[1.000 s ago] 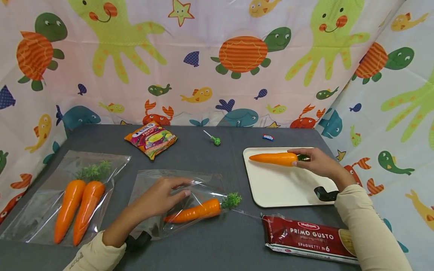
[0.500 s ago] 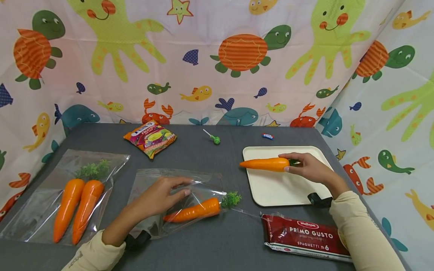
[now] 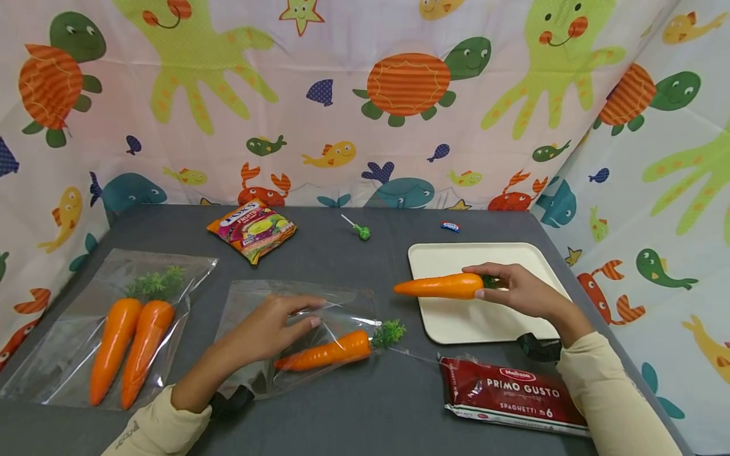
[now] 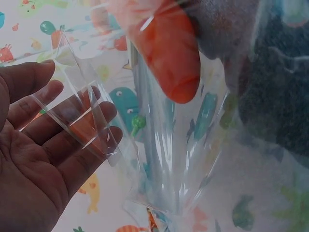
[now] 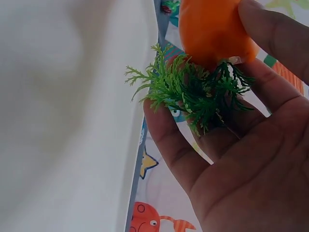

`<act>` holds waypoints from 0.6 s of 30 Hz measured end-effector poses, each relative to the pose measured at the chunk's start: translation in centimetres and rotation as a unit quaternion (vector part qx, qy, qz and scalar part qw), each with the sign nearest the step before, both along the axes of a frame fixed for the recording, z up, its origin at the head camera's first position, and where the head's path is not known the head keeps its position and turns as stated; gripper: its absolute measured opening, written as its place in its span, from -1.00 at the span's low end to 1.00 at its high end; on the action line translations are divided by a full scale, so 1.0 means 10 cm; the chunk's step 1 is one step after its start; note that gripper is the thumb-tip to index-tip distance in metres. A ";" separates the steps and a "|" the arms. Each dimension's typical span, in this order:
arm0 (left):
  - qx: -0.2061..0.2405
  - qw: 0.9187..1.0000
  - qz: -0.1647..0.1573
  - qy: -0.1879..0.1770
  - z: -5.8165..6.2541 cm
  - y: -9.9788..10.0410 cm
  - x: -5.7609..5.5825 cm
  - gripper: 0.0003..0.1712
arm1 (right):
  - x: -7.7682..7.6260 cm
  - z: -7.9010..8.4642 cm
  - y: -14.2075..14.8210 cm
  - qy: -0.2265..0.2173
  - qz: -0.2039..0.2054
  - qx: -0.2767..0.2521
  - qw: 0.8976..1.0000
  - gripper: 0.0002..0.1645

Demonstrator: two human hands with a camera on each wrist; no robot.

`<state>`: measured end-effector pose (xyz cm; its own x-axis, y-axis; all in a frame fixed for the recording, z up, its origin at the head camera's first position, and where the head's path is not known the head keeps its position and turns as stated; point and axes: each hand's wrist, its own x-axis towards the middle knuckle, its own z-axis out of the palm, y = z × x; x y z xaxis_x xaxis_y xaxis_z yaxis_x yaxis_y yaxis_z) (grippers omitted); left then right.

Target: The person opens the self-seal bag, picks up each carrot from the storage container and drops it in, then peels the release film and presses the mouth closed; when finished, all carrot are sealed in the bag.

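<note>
A toy carrot [image 3: 441, 287] is pinched near its leafy top by my right hand [image 3: 516, 288], above the cream tray [image 3: 473, 323]. Its tip reaches past the tray's left edge. In the right wrist view, green leaves [image 5: 193, 87] lie against the fingers. My left hand [image 3: 274, 326] touches a clear plastic bag [image 3: 245, 294], thumb apart from the fairly straight fingers. Film crosses those fingers [image 4: 79, 118] in the left wrist view. Another carrot [image 3: 327, 351] lies in this bag, its leaves [image 3: 390, 334] at the bag's right end.
At left, a second clear bag [image 3: 68, 342] holds two carrots [image 3: 131, 348]. Behind are a candy packet [image 3: 253, 229], a green lollipop [image 3: 362, 232] and a small wrapped sweet [image 3: 450, 226]. A spaghetti packet [image 3: 507, 394] lies in front of the tray.
My right hand has carried its carrot leftward and slightly nearer, so the tip now juts beyond the tray. The left hand stays put at the bag.
</note>
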<state>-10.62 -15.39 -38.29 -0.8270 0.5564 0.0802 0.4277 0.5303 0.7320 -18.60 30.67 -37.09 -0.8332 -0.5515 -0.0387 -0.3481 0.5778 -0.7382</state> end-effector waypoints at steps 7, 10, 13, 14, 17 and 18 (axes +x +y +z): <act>-0.005 1.000 0.006 0.012 0.01 0.00 0.01 -0.54 | 0.10 0.05 -0.02 0.001 0.016 -0.005 1.000 -0.48; -0.008 1.000 0.008 0.016 0.01 0.00 0.01 -0.54 | 0.14 0.06 -0.04 0.006 0.027 -0.012 1.000 -0.48; -0.008 1.000 0.007 0.015 0.00 0.01 0.01 -0.54 | 0.17 0.08 -0.08 0.011 0.040 -0.018 0.999 -0.47; -0.008 1.000 0.006 0.015 0.00 0.01 0.01 -0.54 | 0.17 0.08 -0.09 0.014 0.044 -0.018 0.999 -0.47; -0.008 1.000 0.005 0.012 -0.01 0.01 0.01 -0.54 | 0.18 0.09 -0.13 0.018 0.057 -0.019 0.998 -0.48; -0.007 1.000 0.004 0.012 -0.01 0.01 0.01 -0.54 | 0.18 0.08 -0.14 0.019 0.061 -0.020 0.998 -0.49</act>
<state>-10.57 -15.25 -38.36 -0.8299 0.5503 0.0918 0.4398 0.5441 0.7145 -16.82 29.24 -36.26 -0.7597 -0.6501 0.0155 -0.4423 0.4990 -0.7452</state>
